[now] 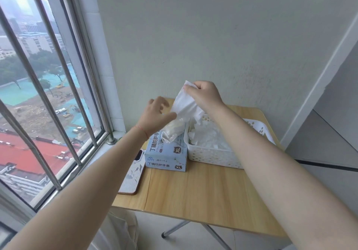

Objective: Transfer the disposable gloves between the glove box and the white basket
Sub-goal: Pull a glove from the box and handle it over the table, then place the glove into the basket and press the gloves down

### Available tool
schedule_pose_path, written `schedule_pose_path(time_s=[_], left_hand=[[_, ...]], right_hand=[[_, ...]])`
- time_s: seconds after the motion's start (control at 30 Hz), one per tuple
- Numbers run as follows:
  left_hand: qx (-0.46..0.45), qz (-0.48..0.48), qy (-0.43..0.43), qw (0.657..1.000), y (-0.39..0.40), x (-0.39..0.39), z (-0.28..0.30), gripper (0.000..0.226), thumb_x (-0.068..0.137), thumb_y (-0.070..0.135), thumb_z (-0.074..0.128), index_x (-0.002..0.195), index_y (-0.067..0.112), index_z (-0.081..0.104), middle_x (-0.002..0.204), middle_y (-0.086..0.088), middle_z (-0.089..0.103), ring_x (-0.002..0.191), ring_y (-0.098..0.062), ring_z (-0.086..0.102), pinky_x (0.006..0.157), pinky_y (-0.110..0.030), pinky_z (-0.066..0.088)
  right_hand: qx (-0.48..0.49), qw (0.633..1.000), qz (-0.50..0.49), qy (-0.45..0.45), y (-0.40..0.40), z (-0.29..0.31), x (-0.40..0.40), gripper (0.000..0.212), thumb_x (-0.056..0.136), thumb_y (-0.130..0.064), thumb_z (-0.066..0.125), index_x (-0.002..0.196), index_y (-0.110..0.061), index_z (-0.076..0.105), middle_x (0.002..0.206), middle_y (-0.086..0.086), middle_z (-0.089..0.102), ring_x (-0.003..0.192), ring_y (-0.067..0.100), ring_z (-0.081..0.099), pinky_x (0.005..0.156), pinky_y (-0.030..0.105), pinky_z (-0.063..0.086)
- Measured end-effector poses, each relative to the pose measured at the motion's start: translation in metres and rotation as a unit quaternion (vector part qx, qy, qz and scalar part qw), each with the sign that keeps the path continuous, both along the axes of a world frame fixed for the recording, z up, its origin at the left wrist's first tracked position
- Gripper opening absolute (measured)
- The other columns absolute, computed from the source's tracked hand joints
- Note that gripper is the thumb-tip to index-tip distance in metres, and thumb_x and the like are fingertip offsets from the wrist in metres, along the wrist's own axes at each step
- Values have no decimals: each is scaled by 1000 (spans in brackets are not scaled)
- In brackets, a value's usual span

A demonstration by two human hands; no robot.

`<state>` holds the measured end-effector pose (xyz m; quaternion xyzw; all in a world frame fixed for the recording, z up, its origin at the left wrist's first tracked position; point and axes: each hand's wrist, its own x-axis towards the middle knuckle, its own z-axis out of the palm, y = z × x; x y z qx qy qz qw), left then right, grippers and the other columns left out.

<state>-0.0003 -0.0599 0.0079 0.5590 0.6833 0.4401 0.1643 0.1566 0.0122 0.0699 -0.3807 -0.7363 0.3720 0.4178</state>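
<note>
The right hand (205, 94) pinches the top of a white disposable glove (184, 104) between thumb and fingers, holding it up in the air above the gap between the glove box (166, 153) and the white basket (213, 156). The left hand (157, 114) hangs just beside the hanging glove, fingers loosely spread and gripping nothing, thumb close to the glove's lower part. A crumpled bunch of gloves (172, 131) bulges from the top opening of the pale blue box, which stands near the table's far left corner, its right side touching the basket. The perforated basket sits along the far edge and holds a heap of white gloves (209, 139). The wooden folding table (203, 191) stands in a corner against a pale green wall (213, 36), with a barred window (48, 94) along its left side. The near half of the tabletop is bare wood, leaving free space toward the front edge. A phone in a patterned case (131, 176) lies at the left edge, partly over the edge, just beside the box. Metal legs (178, 228) show beneath the front edge.
</note>
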Motion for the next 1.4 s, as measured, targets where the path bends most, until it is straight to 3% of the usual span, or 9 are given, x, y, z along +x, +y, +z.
schedule_pose_path(time_s=[0.13, 0.3, 0.53, 0.63, 0.73, 0.87, 1.13, 1.3, 1.4], left_hand=[[-50, -71, -16, 996, 2, 6, 22, 36, 75, 31, 78, 101, 9, 68, 89, 3, 57, 76, -12, 52, 69, -22, 41], [-33, -104, -257, 960, -3, -11, 39, 28, 68, 31, 79, 83, 9, 70, 75, -6, 66, 64, -20, 54, 54, -27, 36], [-123, -113, -320, 932, 3, -8, 22, 13, 97, 13, 57, 85, 12, 61, 83, -10, 62, 61, -20, 61, 55, -28, 55], [-152, -48, -203, 966, 15, -5, 11, 13, 96, 17, 59, 83, 15, 59, 83, -10, 57, 56, -21, 52, 47, -25, 47], [-132, 7, -67, 989, 36, 8, 11, 9, 92, 21, 65, 84, 18, 62, 79, -3, 58, 56, -17, 52, 43, -17, 43], [-115, -2, 35, 993, 64, 31, 8, 13, 83, 33, 73, 77, 25, 66, 79, 0, 64, 62, -17, 58, 60, -22, 48], [-233, -142, 218, 937, 103, 87, -3, 53, 77, 25, 81, 126, 21, 61, 116, 0, 53, 100, -19, 52, 84, -29, 45], [-228, -111, 276, 927, 112, 94, -15, 52, 83, -1, 56, 127, 26, 58, 124, -6, 55, 99, -25, 57, 86, -37, 53], [-188, -77, 391, 898, 107, 99, -15, 58, 81, -2, 48, 130, 28, 54, 126, -5, 48, 118, -26, 48, 98, -39, 44]], right_hand=[[-5, 998, 18, 62, -8, 13, -4, 43, 91, -29, 61, 61, -10, 38, 56, -7, 21, 51, 10, 22, 46, 25, 18], [-39, 988, -74, 131, 1, 18, 12, 45, 89, -23, 56, 60, -23, 22, 57, -4, 18, 52, 13, 18, 50, 28, 13], [-208, 972, -99, -42, 15, -10, 32, 16, 79, -24, 66, 71, -13, 57, 68, 6, 56, 59, 22, 55, 57, 25, 40], [-265, 960, -84, -29, 23, -28, 38, 22, 75, -20, 66, 92, -7, 63, 83, 13, 61, 71, 27, 62, 58, 32, 49], [-288, 954, -84, -22, 28, -38, 52, 3, 85, -10, 59, 86, -7, 57, 77, 13, 54, 61, 24, 56, 47, 25, 46], [-293, 948, -119, -47, 39, -52, 80, 14, 89, -7, 53, 75, -8, 50, 64, 10, 50, 48, 22, 46, 45, 25, 41], [-235, 943, -212, -106, 60, -75, 143, 28, 89, -4, 49, 64, -11, 41, 63, 10, 47, 52, 20, 46, 43, 20, 37], [-102, 930, -231, -266, 55, -84, 160, 11, 94, -3, 38, 92, -9, 47, 95, 10, 56, 71, 25, 50, 60, 31, 43], [-28, 903, -244, -354, 53, -89, 161, 27, 92, 5, 40, 116, -2, 49, 107, 13, 61, 80, 27, 51, 60, 31, 37]])
